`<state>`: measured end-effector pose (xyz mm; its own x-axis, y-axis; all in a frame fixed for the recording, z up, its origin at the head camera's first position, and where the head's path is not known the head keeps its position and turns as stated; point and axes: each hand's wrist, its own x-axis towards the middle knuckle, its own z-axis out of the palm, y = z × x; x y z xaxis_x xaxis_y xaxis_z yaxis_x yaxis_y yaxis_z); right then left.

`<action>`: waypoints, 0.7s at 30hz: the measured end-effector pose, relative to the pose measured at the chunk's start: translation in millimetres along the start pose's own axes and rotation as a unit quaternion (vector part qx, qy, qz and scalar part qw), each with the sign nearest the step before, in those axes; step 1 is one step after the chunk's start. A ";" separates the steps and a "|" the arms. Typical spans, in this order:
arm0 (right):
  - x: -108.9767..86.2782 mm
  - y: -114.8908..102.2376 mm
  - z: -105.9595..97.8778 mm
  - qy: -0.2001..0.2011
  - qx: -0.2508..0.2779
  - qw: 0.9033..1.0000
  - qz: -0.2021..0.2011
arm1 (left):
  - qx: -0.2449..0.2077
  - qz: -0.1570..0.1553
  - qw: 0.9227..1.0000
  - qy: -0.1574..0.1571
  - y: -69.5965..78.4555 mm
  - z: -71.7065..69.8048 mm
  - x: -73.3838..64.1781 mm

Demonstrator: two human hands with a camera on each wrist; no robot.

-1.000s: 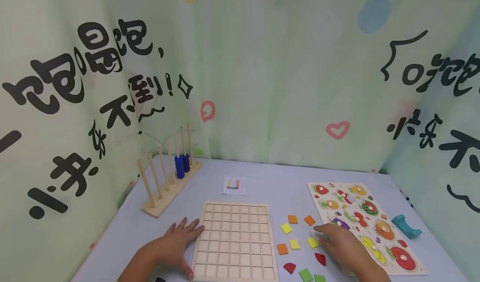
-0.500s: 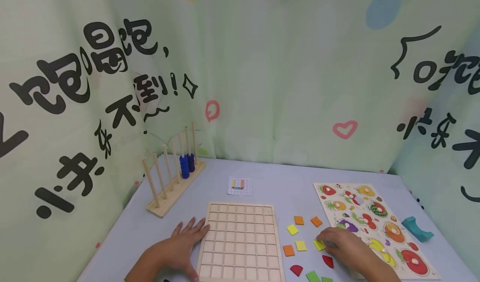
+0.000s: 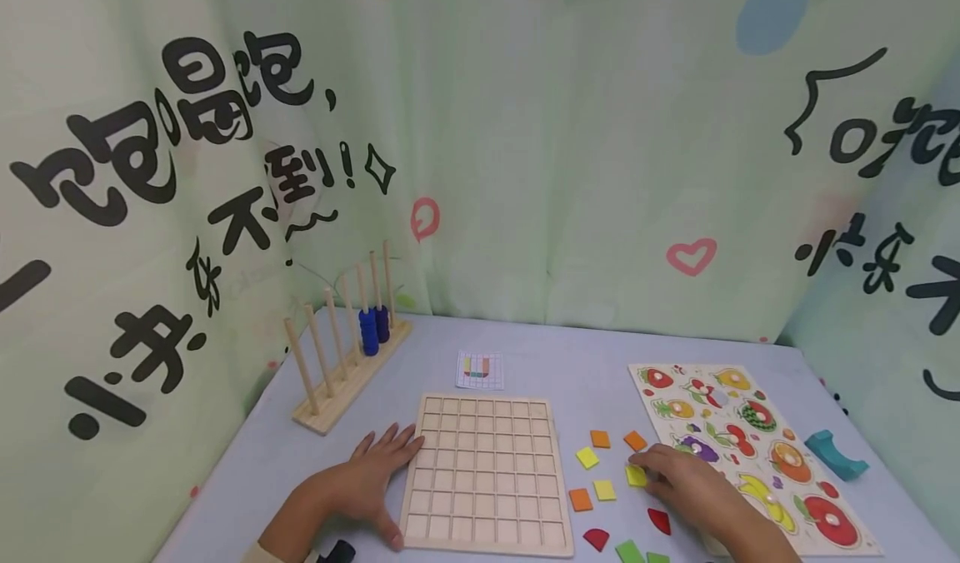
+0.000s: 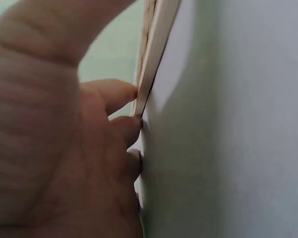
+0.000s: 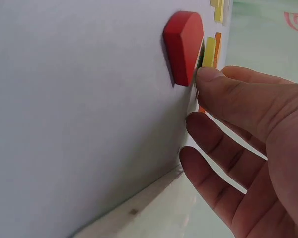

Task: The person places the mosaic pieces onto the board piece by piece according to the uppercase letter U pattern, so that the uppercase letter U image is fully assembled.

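My left hand (image 3: 375,473) lies along the left side of a wooden grid board (image 3: 487,471), fingers spread and fairly straight. Its fingertips touch the board's edge (image 4: 156,54) in the left wrist view, and the thumb reaches the near left corner. To the right of the board, my right hand (image 3: 690,488) pinches a yellow square tile (image 3: 636,475) between thumb and index finger. The right wrist view shows the thumb against that yellow tile (image 5: 209,52), with the other fingers loosely bent. A red wedge-shaped piece (image 3: 659,520) lies just nearer than this hand.
Loose orange tiles (image 3: 581,500), yellow tiles (image 3: 604,490), green tiles (image 3: 629,551) and another red wedge (image 3: 596,539) surround it. A fruit puzzle board (image 3: 750,455) and teal block (image 3: 835,455) lie right. A pegged counting stand (image 3: 352,377) and pattern card (image 3: 480,371) stand behind.
My right hand has come down onto the yellow tile, which has shifted slightly away and turned. The grid board has slid a little away from me with my left hand at its edge.
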<state>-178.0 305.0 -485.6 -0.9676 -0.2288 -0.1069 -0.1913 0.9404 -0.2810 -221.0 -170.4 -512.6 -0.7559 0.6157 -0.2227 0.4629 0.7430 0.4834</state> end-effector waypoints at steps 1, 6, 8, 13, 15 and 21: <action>0.5 -0.6 -0.2 0.003 -0.003 1.000 0.002 | -0.006 0.006 1.000 0.005 -1.1 0.5 -0.6; 4.7 -4.3 -1.0 0.023 -0.003 1.000 -0.004 | -0.020 0.030 0.999 0.022 -3.7 3.3 -2.2; 7.9 -7.1 -0.2 0.033 0.001 0.999 -0.014 | -0.023 0.030 0.999 0.021 -3.7 3.7 -2.7; 17.6 -17.3 5.7 0.057 0.007 0.996 -0.066 | -0.029 0.016 0.999 0.014 -0.5 3.0 -5.3; 21.1 -21.7 8.2 0.061 0.010 0.995 -0.081 | -0.028 0.013 0.999 0.013 0.0 2.8 -7.0; 30.5 -33.9 9.9 0.062 0.012 0.994 -0.093 | -0.019 0.016 1.000 0.017 -0.1 2.8 -8.4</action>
<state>-199.3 263.6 -488.7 -0.9291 -0.3637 0.0669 -0.3660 0.8785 -0.3070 -213.4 -174.9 -513.2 -0.7566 0.6295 -0.1769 0.4706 0.7120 0.5211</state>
